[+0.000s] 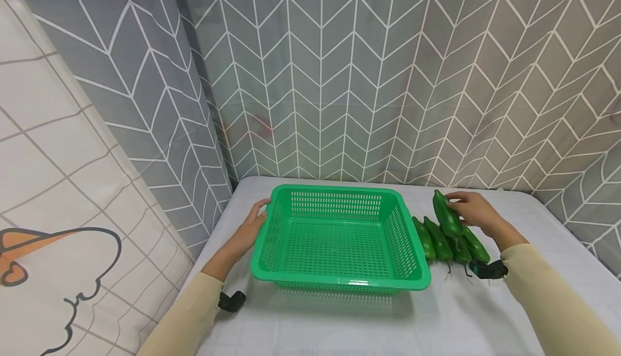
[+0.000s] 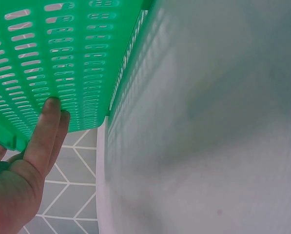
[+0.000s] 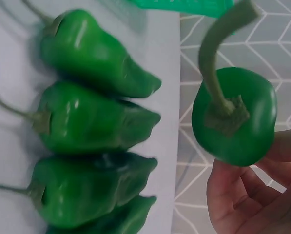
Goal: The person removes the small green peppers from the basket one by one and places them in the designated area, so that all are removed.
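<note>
A green plastic basket (image 1: 339,285) with slotted walls stands on the table. My left hand (image 1: 249,228) holds its left side; in the left wrist view two fingers (image 2: 44,134) lie straight along the outer wall, with the thumb by the rim. Beyond the basket's right side, my right hand (image 1: 477,211) grips a green pepper (image 1: 446,214), raised above several other green peppers (image 1: 439,241). Seen from the right wrist, the held pepper (image 3: 255,114) points its stem toward the camera, and the lying peppers (image 3: 82,114) sit side by side in a row.
A white cloth covers the table (image 1: 310,329). Behind it hangs a grey curtain (image 1: 320,75) with white chevron lines. At the left is a white gridded curtain (image 1: 63,183) with a cartoon print. Dark wrist devices (image 1: 232,301) are worn below both hands.
</note>
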A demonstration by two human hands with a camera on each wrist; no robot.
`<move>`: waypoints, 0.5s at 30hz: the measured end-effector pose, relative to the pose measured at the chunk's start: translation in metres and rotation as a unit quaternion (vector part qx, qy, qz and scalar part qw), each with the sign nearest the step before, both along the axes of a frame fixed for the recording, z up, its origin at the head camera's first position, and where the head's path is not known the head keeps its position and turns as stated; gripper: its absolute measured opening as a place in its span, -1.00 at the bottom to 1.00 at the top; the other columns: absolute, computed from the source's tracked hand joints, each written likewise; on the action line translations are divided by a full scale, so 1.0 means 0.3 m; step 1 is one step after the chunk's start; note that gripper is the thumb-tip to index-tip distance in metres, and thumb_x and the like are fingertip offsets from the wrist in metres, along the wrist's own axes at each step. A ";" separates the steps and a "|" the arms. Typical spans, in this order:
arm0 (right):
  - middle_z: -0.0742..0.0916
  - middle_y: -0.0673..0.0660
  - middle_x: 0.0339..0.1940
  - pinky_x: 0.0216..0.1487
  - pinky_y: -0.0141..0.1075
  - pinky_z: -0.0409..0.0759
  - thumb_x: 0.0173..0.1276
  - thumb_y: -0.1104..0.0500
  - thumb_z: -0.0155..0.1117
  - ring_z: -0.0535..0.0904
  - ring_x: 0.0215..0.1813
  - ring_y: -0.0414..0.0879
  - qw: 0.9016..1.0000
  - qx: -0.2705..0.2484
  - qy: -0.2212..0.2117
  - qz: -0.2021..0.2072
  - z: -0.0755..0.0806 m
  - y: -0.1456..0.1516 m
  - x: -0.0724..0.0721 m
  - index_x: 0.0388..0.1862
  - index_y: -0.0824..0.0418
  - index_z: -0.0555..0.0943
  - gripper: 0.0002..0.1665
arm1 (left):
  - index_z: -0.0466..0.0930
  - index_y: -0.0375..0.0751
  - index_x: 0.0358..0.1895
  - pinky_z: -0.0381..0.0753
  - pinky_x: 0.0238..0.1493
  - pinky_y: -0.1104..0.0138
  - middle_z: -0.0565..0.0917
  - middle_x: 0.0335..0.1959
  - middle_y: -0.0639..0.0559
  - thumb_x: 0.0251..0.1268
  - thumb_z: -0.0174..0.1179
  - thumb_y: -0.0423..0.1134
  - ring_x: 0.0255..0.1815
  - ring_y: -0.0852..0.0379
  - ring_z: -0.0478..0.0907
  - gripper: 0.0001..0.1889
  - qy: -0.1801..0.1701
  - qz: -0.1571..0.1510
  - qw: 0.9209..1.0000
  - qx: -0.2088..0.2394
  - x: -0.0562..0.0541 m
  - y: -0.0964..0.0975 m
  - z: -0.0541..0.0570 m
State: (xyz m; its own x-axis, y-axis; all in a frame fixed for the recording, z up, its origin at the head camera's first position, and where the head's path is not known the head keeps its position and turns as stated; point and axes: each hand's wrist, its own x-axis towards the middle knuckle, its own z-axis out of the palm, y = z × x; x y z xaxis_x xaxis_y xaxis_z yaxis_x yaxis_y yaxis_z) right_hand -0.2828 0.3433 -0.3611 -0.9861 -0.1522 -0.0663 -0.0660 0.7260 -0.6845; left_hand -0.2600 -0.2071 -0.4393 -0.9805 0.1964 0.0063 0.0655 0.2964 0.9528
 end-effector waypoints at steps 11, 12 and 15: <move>0.51 0.62 0.16 0.01 0.09 0.64 0.66 0.15 -0.14 0.55 0.13 0.37 0.999 0.019 -0.004 -0.027 -0.023 0.098 0.004 0.41 0.63 0.24 -0.40 | -0.03 0.06 0.61 -0.03 0.45 -0.22 0.30 0.37 -0.25 0.74 -0.38 -0.05 0.44 -0.18 0.17 -0.51 0.010 0.001 1.000 -0.001 0.004 0.000 0.007; 0.51 0.63 0.16 0.00 0.08 0.65 0.66 0.16 -0.13 0.56 0.12 0.36 0.999 0.022 -0.005 -0.029 -0.024 0.105 0.006 0.41 0.64 0.24 -0.40 | -0.03 0.06 0.61 -0.03 0.46 -0.22 0.28 0.40 -0.25 0.74 -0.38 -0.05 0.46 -0.18 0.15 -0.50 0.011 0.000 1.000 -0.001 0.003 0.000 0.007; 0.49 0.65 0.16 -0.02 0.07 0.66 0.65 0.18 -0.13 0.56 0.09 0.35 0.999 0.028 -0.008 -0.035 -0.028 0.123 0.014 0.39 0.65 0.25 -0.41 | -0.03 0.06 0.61 -0.04 0.46 -0.22 0.25 0.43 -0.24 0.74 -0.37 -0.06 0.48 -0.17 0.12 -0.50 0.009 0.000 1.000 0.002 0.003 0.001 0.008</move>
State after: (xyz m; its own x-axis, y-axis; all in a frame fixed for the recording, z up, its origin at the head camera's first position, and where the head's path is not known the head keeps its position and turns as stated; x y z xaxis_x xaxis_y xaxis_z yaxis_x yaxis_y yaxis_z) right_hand -0.2788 0.3803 -0.3696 -0.9930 -0.0788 -0.0880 -0.0039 0.7661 -0.6427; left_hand -0.2591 -0.2067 -0.4368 -0.9802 0.1964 0.0252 0.0833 0.2935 0.9523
